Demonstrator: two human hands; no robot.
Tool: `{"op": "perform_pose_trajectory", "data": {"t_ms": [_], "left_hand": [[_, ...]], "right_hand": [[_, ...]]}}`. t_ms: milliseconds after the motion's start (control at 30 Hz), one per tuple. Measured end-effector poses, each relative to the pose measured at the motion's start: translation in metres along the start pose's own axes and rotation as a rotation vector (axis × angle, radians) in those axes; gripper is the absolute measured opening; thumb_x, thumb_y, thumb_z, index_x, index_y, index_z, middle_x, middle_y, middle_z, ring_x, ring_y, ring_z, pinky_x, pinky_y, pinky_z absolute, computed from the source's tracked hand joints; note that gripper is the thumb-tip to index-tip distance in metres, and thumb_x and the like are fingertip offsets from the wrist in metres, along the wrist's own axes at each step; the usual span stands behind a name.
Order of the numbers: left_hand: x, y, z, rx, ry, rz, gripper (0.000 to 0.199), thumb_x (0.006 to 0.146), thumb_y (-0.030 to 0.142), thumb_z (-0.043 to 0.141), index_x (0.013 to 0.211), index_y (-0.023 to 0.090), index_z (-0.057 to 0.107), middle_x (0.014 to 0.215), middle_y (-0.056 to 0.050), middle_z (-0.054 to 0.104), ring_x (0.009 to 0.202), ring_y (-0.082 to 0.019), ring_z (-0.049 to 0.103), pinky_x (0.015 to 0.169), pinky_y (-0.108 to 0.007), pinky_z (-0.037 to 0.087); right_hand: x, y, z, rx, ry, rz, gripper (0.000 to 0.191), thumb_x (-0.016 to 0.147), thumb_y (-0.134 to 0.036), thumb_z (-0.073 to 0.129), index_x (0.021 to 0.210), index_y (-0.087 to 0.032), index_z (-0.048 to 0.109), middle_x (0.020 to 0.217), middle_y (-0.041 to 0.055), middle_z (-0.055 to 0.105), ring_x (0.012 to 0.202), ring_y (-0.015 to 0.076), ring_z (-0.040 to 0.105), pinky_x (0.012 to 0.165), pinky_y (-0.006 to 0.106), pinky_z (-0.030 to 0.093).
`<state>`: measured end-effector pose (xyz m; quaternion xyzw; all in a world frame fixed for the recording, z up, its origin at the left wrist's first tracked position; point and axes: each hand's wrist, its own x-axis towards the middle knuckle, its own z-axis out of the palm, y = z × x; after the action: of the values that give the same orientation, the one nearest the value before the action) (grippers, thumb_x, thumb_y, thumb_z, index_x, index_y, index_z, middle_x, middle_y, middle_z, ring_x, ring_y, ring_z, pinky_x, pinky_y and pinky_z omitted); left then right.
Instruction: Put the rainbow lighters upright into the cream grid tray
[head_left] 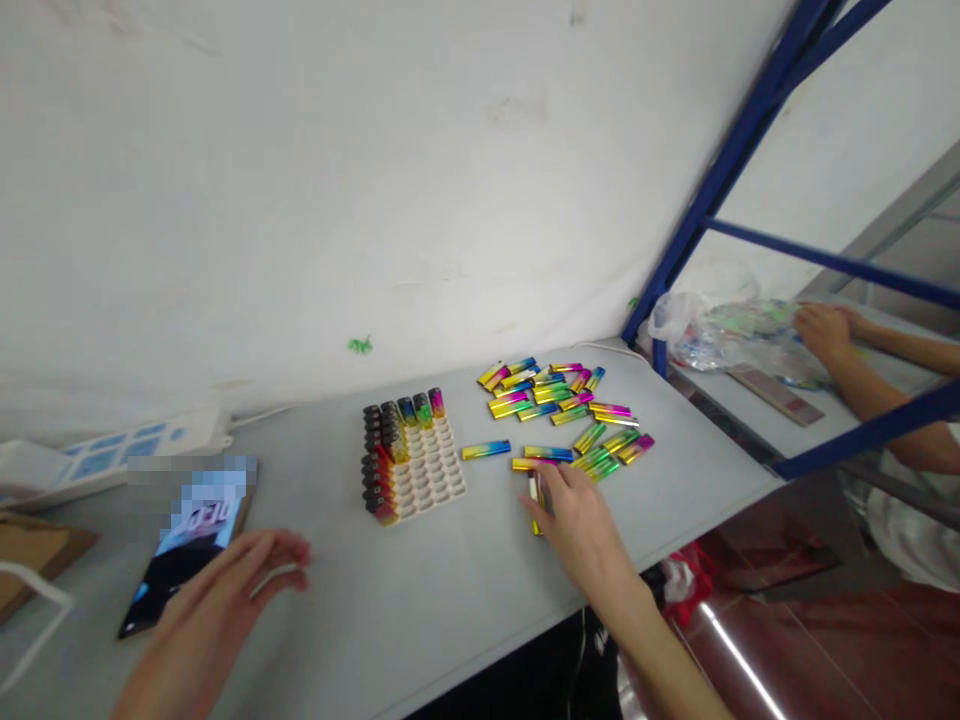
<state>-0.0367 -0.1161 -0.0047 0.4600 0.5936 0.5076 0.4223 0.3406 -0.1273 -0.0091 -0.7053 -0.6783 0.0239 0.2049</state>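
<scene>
My left hand (232, 585) hovers over the table's left part, in front of a phone, with fingers curved, thumb apart and nothing in them. Right of the tray, my right hand (581, 525) has its thumb and fingers closed around a shiny yellow lighter case (536, 522), partly hidden by the hand. Just beyond the fingertips lies a yellow and magenta case (523, 464). Many more metallic rainbow cases (551, 395) are scattered behind. A white tray (455, 492) with oval holes holds upright black-topped lighters (379, 465) along its left and back rows.
A lit phone (191, 540) lies on the left, near a white power strip (135, 450) and a brown cardboard piece (45, 560). A blue metal frame (701, 215) rises at the right. Beyond it another person's hands (825, 330) handle clear plastic bags (720, 325).
</scene>
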Motion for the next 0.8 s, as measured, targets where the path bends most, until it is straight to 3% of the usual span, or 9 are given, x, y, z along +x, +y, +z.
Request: {"op": "perform_pose_trajectory", "data": {"t_ms": [67,200,300,400,500,600,700,800], "left_hand": [[0.024,0.001,0.023,-0.101,0.075,-0.058,0.029,0.08,0.054,0.076,0.087,0.026,0.077,0.102,-0.005,0.073,0.1,-0.028,0.068,0.077,-0.041,0.063],[0.072,0.0,0.06,-0.205,0.17,0.075,0.026,0.08,0.047,0.074,0.092,0.024,0.071,0.106,-0.003,0.068,0.11,-0.025,0.064,0.087,-0.036,0.058],[0.102,-0.001,0.079,-0.195,0.189,0.117,0.026,0.083,0.046,0.068,0.094,0.022,0.067,0.105,-0.005,0.066,0.106,-0.024,0.064,0.088,-0.039,0.057],[0.124,0.0,0.094,-0.251,0.102,0.197,0.026,0.086,0.048,0.066,0.093,0.022,0.065,0.105,-0.006,0.065,0.103,-0.024,0.065,0.088,-0.04,0.059],[0.136,0.002,0.105,-0.283,0.022,0.239,0.029,0.088,0.05,0.064,0.09,0.021,0.065,0.098,-0.006,0.065,0.099,-0.023,0.066,0.09,-0.039,0.059],[0.138,0.001,0.108,-0.283,-0.045,0.208,0.033,0.088,0.053,0.062,0.086,0.02,0.067,0.095,-0.007,0.066,0.097,-0.023,0.066,0.084,-0.036,0.059],[0.137,-0.002,0.106,-0.29,-0.058,0.186,0.034,0.086,0.053,0.061,0.082,0.019,0.068,0.09,-0.006,0.067,0.093,-0.023,0.066,0.078,-0.033,0.058],[0.135,-0.003,0.105,-0.278,-0.046,0.167,0.036,0.083,0.053,0.061,0.08,0.018,0.068,0.087,-0.006,0.068,0.089,-0.023,0.065,0.075,-0.032,0.058]], "right_hand": [[0.007,-0.008,0.0,-0.071,-0.048,0.012,0.038,0.09,-0.015,0.074,0.127,-0.013,0.066,0.111,0.0171,0.073,0.107,0.0344,0.069,0.094,0.046,0.055],[0.018,-0.015,-0.001,-0.041,-0.138,0.031,0.033,0.095,-0.011,0.064,0.127,-0.013,0.066,0.113,0.0185,0.073,0.105,0.0335,0.07,0.093,0.045,0.054],[0.028,-0.018,-0.004,0.287,-0.146,-0.033,0.013,0.099,-0.021,0.06,0.107,-0.016,0.069,0.104,0.0138,0.072,0.096,0.0278,0.07,0.088,0.04,0.055],[0.042,-0.026,-0.006,0.821,-0.203,-0.079,0.019,0.103,-0.039,0.058,0.102,-0.02,0.062,0.096,0.0076,0.07,0.087,0.0214,0.07,0.079,0.034,0.056],[0.062,-0.039,-0.004,1.217,-0.31,-0.133,0.029,0.102,-0.052,0.056,0.104,-0.023,0.054,0.087,0.0015,0.067,0.075,0.016,0.067,0.075,0.032,0.055],[0.086,-0.053,-0.001,1.393,-0.353,-0.168,0.038,0.097,-0.06,0.062,0.106,-0.025,0.05,0.079,-0.0043,0.059,0.062,0.0114,0.056,0.064,0.027,0.051],[0.109,-0.065,0.003,1.443,-0.393,-0.104,0.045,0.091,-0.067,0.065,0.101,-0.026,0.049,0.068,-0.0097,0.044,0.05,0.0084,0.035,0.046,0.021,0.034],[0.128,-0.074,0.009,1.359,-0.339,-0.086,0.05,0.088,-0.073,0.064,0.092,-0.024,0.052,0.062,-0.0104,0.034,0.048,0.0078,0.024,0.042,0.021,0.018]]}}
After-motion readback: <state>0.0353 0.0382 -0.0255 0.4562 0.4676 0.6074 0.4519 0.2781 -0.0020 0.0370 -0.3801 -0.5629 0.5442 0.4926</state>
